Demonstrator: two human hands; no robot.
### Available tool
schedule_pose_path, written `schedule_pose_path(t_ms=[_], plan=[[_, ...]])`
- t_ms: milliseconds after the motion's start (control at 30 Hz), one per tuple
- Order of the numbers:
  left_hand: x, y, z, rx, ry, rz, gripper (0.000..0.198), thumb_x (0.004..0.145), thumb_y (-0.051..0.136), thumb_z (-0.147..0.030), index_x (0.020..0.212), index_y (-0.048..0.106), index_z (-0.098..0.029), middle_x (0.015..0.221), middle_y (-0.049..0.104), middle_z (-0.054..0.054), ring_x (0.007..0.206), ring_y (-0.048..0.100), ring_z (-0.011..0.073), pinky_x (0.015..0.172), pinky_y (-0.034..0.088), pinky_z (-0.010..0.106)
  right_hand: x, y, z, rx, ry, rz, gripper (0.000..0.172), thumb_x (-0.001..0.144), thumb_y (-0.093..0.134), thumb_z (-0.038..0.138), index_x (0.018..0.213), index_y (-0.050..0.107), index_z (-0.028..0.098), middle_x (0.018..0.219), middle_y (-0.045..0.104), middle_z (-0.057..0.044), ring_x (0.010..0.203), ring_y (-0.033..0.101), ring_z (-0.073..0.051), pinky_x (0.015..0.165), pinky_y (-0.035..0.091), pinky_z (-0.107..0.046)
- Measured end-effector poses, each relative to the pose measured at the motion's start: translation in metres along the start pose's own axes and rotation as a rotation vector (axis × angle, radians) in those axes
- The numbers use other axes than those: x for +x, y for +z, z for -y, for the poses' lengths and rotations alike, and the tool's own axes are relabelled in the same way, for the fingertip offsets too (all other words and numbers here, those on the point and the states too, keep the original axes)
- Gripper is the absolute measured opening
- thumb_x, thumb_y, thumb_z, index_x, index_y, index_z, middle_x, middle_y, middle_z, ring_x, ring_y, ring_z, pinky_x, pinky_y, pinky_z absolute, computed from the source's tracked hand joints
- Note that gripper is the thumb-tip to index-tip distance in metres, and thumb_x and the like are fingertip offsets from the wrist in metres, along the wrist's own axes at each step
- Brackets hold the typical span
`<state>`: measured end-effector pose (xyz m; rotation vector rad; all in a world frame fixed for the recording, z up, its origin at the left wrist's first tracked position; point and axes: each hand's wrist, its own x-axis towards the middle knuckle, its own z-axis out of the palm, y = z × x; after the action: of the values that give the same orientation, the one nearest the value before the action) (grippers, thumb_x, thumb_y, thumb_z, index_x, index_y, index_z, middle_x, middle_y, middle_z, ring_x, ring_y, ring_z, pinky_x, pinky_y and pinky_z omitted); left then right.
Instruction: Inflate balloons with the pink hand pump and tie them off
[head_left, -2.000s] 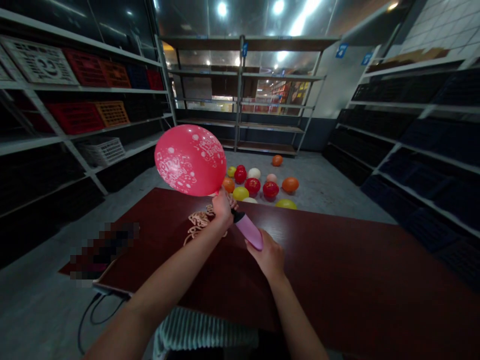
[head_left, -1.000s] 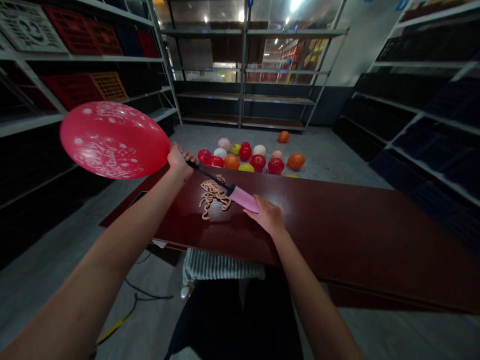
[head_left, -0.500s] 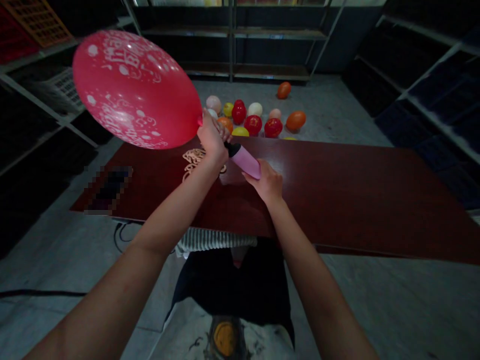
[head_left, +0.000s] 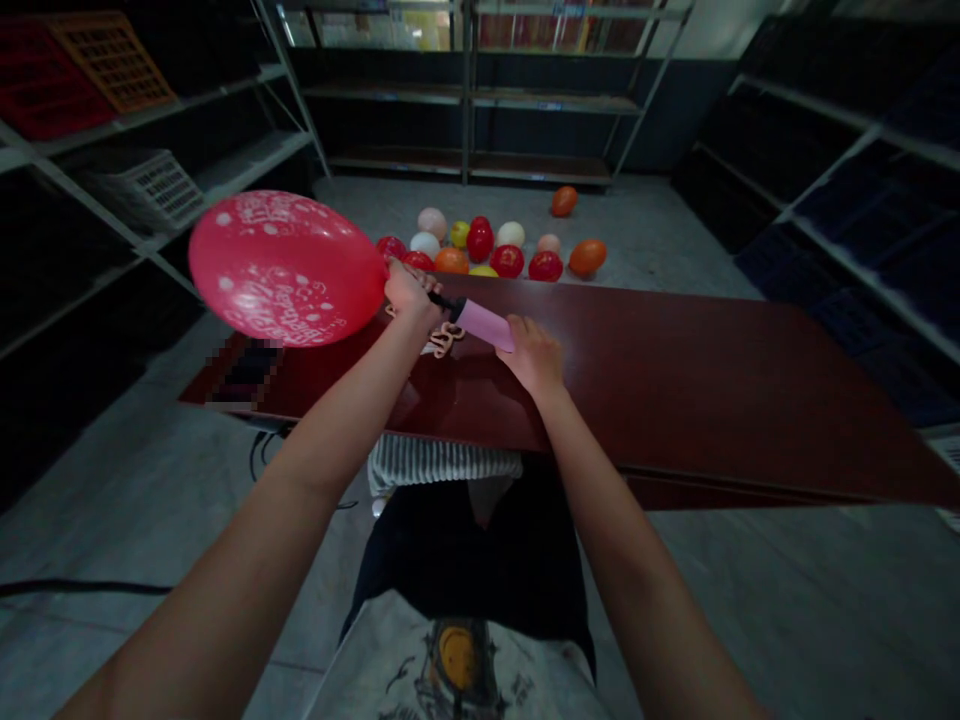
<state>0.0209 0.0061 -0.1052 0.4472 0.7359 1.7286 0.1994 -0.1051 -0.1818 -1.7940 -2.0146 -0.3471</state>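
A large inflated red balloon (head_left: 289, 268) with white printed lettering points out to the left. My left hand (head_left: 409, 297) is closed around its neck, at the black nozzle end of a pink hand pump (head_left: 486, 326). The balloon's mouth is hidden by my fingers. My right hand (head_left: 534, 356) grips the pink barrel at its other end. Beneath the pump, a tan looped cutout piece (head_left: 445, 341) lies on the dark red-brown table (head_left: 675, 380), partly covered by my left hand and forearm.
On the floor beyond the table lie several balloons, among them an orange balloon (head_left: 587, 258) and a white balloon (head_left: 511, 234). A blurred dark object (head_left: 247, 373) rests at the table's left end. Metal shelves (head_left: 390, 95) stand behind, and a white basket (head_left: 166, 188) sits on the left rack.
The balloon appears lower and flatter in view, nearer the table. The left hand has shifted slightly left and down, and the pump lies less steeply. My view has tilted up somewhat.
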Motion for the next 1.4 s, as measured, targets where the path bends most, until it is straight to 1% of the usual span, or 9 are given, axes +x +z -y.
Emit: schedule_pose_path(t_ms=[167,400,533,733,900,1000,1100,1300,1400], plan=[[-0.003,0.000,-0.048,-0.097,0.019,-0.158,0.042,0.102,0.040,-0.024,0.064,0.024,-0.021,0.047,0.021,-0.008,0.035,0.023,0.0082,0.039,0.020,0.023,-0.005,0.001,-0.002,0.020,-0.051,-0.039,0.037,0.091,0.062,0.030,0.125,0.059,0.017,0.109,0.071,-0.010,0.100,0.063,-0.025,0.077,0.043,-0.031],[0.009,-0.017,-0.113,-0.101,0.066,-0.214,0.043,0.102,0.041,-0.029,0.063,0.025,-0.021,0.046,0.022,-0.007,0.033,0.024,0.0084,0.036,0.021,0.021,-0.008,0.000,0.002,0.056,-0.116,-0.042,0.036,0.090,0.063,0.031,0.123,0.061,0.017,0.106,0.074,-0.011,0.096,0.066,-0.024,0.078,0.044,-0.030],[0.009,-0.011,-0.129,-0.073,0.071,-0.167,0.049,0.104,0.043,-0.040,0.063,0.026,-0.020,0.045,0.023,-0.008,0.032,0.023,0.0077,0.036,0.022,0.020,-0.009,-0.001,0.006,0.131,-0.110,-0.048,0.037,0.088,0.065,0.032,0.121,0.064,0.016,0.104,0.075,-0.010,0.091,0.070,-0.023,0.075,0.046,-0.029],[-0.011,0.024,-0.099,-0.109,0.113,-0.086,0.052,0.106,0.040,-0.035,0.058,0.024,-0.020,0.041,0.022,-0.007,0.031,0.022,0.0071,0.034,0.020,0.021,-0.011,0.006,-0.015,0.222,0.020,-0.174,0.042,0.080,0.072,0.029,0.120,0.065,0.017,0.106,0.076,-0.010,0.091,0.072,-0.026,0.078,0.051,-0.033],[-0.025,0.046,-0.035,-0.089,0.112,-0.007,0.055,0.105,0.043,-0.032,0.053,0.027,-0.020,0.038,0.023,-0.006,0.028,0.023,0.0077,0.032,0.018,0.023,-0.010,0.010,-0.020,0.233,0.069,-0.184,0.039,0.080,0.071,0.027,0.118,0.066,0.019,0.101,0.076,-0.009,0.089,0.072,-0.027,0.073,0.050,-0.034],[-0.034,0.049,0.008,-0.087,0.078,0.008,0.059,0.103,0.048,-0.037,0.051,0.028,-0.021,0.037,0.024,-0.006,0.027,0.025,0.0076,0.032,0.018,0.023,-0.009,0.009,-0.019,0.227,0.101,-0.179,0.039,0.080,0.072,0.028,0.117,0.065,0.020,0.101,0.076,-0.009,0.088,0.072,-0.027,0.071,0.049,-0.033],[-0.040,0.048,0.034,-0.111,0.083,0.028,0.063,0.102,0.051,-0.044,0.049,0.028,-0.021,0.037,0.027,-0.005,0.026,0.024,0.0079,0.032,0.020,0.025,-0.009,0.008,-0.020,0.202,0.148,-0.174,0.040,0.079,0.073,0.028,0.117,0.065,0.019,0.100,0.076,-0.009,0.088,0.072,-0.027,0.071,0.048,-0.033],[-0.040,0.042,0.023,-0.145,0.072,0.021,0.064,0.099,0.055,-0.050,0.049,0.027,-0.021,0.038,0.025,-0.006,0.029,0.025,0.0078,0.034,0.022,0.024,-0.008,0.005,-0.016,0.160,0.122,-0.155,0.039,0.083,0.072,0.032,0.119,0.065,0.019,0.103,0.076,-0.009,0.091,0.072,-0.025,0.072,0.047,-0.031],[-0.035,0.029,0.008,-0.168,0.053,-0.004,0.060,0.104,0.047,-0.039,0.050,0.027,-0.020,0.037,0.024,-0.005,0.029,0.024,0.0073,0.035,0.022,0.023,-0.007,0.004,-0.010,0.143,0.068,-0.116,0.039,0.086,0.070,0.035,0.121,0.065,0.020,0.105,0.076,-0.008,0.092,0.072,-0.024,0.073,0.047,-0.029]])
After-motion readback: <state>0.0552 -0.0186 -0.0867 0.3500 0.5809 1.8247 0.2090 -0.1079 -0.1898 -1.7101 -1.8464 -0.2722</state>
